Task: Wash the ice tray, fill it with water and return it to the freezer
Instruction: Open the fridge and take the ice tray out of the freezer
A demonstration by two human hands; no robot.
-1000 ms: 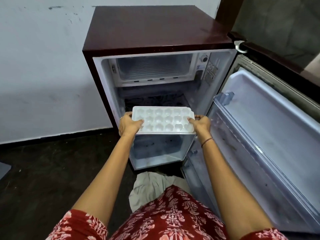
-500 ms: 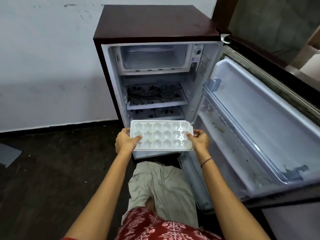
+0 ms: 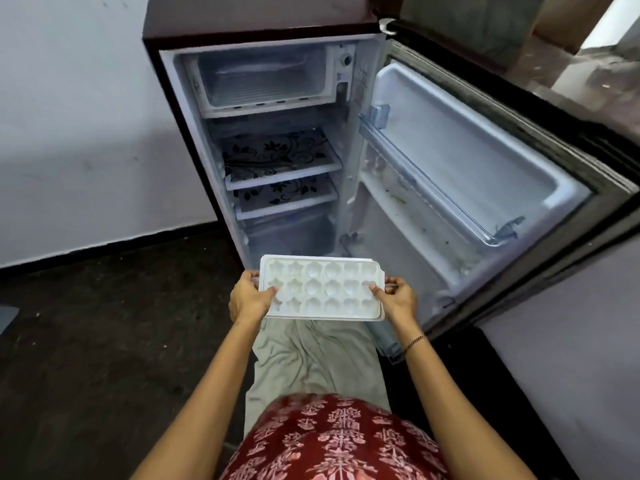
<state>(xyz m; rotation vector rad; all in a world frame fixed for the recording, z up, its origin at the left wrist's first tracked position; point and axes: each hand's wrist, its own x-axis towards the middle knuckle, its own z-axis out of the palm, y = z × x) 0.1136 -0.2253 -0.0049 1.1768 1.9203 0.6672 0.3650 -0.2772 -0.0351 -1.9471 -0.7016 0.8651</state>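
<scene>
While the ice tray (image 3: 321, 287) is held level in front of the open mini fridge (image 3: 263, 140), head view shows both hands gripping it by the short ends: left hand (image 3: 250, 299) w/ thumb over the rim and fingers under, right hand (image 3: 398, 299) same on the far end, next to the small tab. Tray sits low, just outside the cabinet, above the beige trouser leg (image 3: 311, 355); it touches nothing else. Cavities look dry and empty, no water glint, so judged stage = tray taken out, wash not yet done. Freezer compartment (image 3: 263, 81) at top is bare and open; door (image 3: 467, 161) swung wide to the right. For this step: keep the grip two-handed and symmetric, tray flat, carry clear of the door edge on the right side. Thin plastic prob. flexes, so avoid twisting. Sink not in frame; direction can't be told. Only one view available. Shelves (image 3: 280, 161) w/ floral mats are bare.
</scene>
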